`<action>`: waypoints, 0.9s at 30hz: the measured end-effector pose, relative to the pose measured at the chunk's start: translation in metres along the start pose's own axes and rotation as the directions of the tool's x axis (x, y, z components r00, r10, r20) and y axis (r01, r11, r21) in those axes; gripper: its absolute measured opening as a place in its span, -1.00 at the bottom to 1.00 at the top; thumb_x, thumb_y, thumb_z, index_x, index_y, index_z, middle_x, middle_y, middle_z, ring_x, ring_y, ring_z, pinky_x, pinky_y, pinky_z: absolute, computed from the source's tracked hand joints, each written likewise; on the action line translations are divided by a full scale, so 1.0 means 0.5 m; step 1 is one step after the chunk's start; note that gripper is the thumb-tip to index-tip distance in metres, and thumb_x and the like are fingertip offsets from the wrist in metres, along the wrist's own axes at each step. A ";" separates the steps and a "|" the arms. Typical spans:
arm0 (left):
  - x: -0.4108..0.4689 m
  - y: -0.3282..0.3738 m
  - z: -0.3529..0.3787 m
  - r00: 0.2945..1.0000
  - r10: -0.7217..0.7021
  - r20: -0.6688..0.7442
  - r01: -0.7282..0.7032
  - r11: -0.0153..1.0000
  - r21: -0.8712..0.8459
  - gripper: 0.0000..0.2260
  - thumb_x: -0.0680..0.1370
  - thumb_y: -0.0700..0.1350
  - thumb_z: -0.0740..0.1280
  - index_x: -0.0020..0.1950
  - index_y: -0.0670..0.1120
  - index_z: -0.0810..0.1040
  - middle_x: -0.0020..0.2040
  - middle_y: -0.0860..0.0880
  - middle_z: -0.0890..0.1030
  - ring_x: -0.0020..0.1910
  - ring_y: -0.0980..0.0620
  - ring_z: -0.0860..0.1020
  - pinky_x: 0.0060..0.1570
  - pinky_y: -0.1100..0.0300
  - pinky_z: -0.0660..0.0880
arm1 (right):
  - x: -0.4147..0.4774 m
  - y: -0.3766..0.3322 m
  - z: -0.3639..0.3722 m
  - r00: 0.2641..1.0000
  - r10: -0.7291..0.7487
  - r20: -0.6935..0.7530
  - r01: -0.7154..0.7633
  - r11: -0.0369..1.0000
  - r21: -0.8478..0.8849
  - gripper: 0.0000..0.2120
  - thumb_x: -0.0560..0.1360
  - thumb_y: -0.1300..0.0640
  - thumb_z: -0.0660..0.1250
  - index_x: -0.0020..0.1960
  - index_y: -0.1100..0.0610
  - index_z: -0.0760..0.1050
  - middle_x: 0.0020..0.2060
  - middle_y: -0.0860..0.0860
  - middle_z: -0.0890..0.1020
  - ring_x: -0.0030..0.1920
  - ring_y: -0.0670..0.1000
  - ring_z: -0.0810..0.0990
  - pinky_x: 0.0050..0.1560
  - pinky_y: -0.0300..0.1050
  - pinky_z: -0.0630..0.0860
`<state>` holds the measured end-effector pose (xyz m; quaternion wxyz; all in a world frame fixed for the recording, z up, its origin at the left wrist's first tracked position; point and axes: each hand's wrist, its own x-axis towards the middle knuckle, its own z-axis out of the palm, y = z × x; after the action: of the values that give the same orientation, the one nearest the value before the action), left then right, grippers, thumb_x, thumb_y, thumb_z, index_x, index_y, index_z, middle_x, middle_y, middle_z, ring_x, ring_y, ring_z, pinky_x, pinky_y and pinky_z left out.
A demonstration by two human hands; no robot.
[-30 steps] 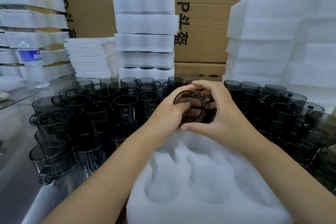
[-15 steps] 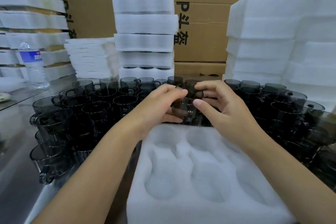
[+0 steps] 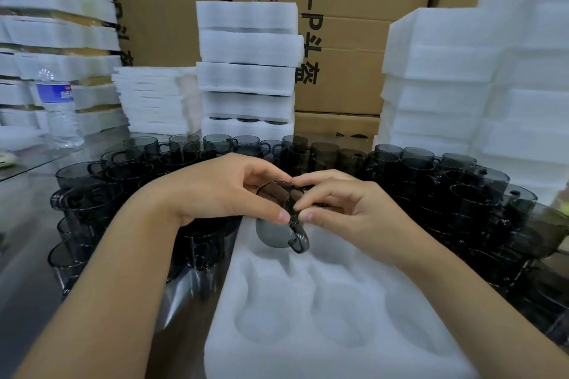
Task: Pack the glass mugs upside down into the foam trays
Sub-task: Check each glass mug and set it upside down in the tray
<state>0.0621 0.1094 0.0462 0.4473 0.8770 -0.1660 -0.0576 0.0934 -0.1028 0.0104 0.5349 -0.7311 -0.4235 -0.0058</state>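
Note:
A smoky grey glass mug (image 3: 275, 224) hangs upside down over the far left pocket of the white foam tray (image 3: 311, 344), its handle pointing toward me. My left hand (image 3: 224, 191) grips the mug's upturned base from the left. My right hand (image 3: 335, 203) pinches the same base from the right. The tray's other pockets hold nothing. Several more grey mugs (image 3: 129, 181) stand upright on the table to the left, behind and to the right (image 3: 462, 194) of the tray.
Stacks of white foam trays rise behind (image 3: 248, 71), at the left (image 3: 58, 49) and at the right (image 3: 480, 86). Cardboard boxes (image 3: 348, 40) form the back wall. A water bottle (image 3: 60, 111) stands at the far left on a glass shelf.
Both hands turned the mug from rim-toward-me to upside down and brought it toward me, down over the tray's far left pocket.

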 end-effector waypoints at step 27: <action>-0.010 0.005 0.000 0.997 -0.024 0.075 0.021 0.999 0.039 -0.55 0.25 0.00 0.51 0.14 0.12 0.61 0.06 0.07 0.67 0.09 0.09 0.61 0.16 0.11 0.52 | 0.003 -0.002 -0.004 0.994 0.105 0.023 -0.107 0.990 0.096 -0.84 0.29 0.04 0.46 -0.13 0.02 0.70 0.00 -0.12 0.63 -0.01 -0.04 0.66 0.07 -0.24 0.54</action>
<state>0.0566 0.1096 0.0480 0.4233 0.8844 -0.1737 -0.0924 0.0946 -0.1033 0.0124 0.5654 -0.7258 -0.3886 0.0496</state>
